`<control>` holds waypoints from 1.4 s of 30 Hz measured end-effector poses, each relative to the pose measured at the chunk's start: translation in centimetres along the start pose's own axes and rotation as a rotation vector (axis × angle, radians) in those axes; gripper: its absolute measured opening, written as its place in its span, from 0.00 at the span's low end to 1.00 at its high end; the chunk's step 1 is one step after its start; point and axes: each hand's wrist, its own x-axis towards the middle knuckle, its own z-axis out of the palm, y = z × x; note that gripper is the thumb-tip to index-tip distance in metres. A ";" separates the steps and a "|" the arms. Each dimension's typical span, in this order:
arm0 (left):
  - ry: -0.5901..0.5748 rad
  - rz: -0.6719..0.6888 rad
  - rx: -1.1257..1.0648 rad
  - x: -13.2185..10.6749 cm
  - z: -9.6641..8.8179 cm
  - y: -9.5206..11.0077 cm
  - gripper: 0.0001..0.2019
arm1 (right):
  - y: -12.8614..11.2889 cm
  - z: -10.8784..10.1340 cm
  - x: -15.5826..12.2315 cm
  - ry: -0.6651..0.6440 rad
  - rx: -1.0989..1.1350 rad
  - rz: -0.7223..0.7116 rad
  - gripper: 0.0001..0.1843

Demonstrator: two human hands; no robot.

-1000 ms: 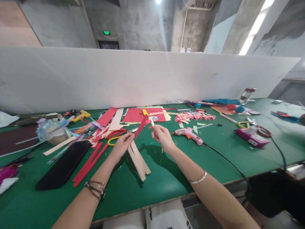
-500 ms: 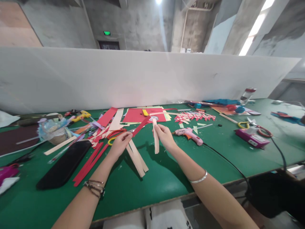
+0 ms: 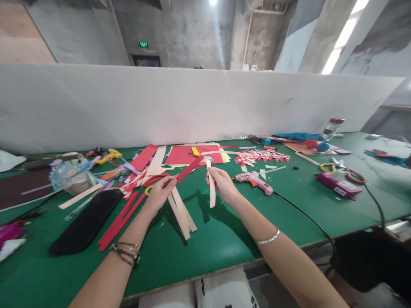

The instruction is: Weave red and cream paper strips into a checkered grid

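My left hand (image 3: 160, 193) pinches the near end of a red paper strip (image 3: 189, 168) that rises up and to the right above the green table (image 3: 205, 244). My right hand (image 3: 221, 183) pinches a beige paper strip (image 3: 211, 188); its top meets the red strip's far end and its lower part hangs down. Below my left hand, a few more beige strips (image 3: 181, 211) lie fanned out on the table. Red-and-yellow scissors (image 3: 154, 182) lie just behind my left hand.
A pink glue gun (image 3: 255, 180) with a black cord lies right of my right hand. Red sheets (image 3: 183, 155), a woven red-and-beige mat (image 3: 260, 157), long red strips (image 3: 118, 220), a black case (image 3: 86, 222), a magenta box (image 3: 339, 186) and a white partition wall (image 3: 192, 102) surround the spot.
The beige strip in my right hand swung from tilted and edge-on to hanging broad-side. My left hand moved slightly up and left, and the red strip's tip rose to meet the beige one.
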 end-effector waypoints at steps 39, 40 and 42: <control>-0.044 -0.082 -0.080 -0.2 -0.1 0.3 0.20 | -0.5 0.1 -0.3 0.010 -0.335 -0.248 0.22; -0.042 -0.088 -0.093 -0.2 -0.1 0.4 0.21 | -0.5 0.1 -0.3 0.006 -0.339 -0.248 0.22; -0.039 -0.104 -0.120 -0.1 -0.1 0.4 0.21 | -0.5 0.0 -0.3 -0.003 -0.345 -0.244 0.23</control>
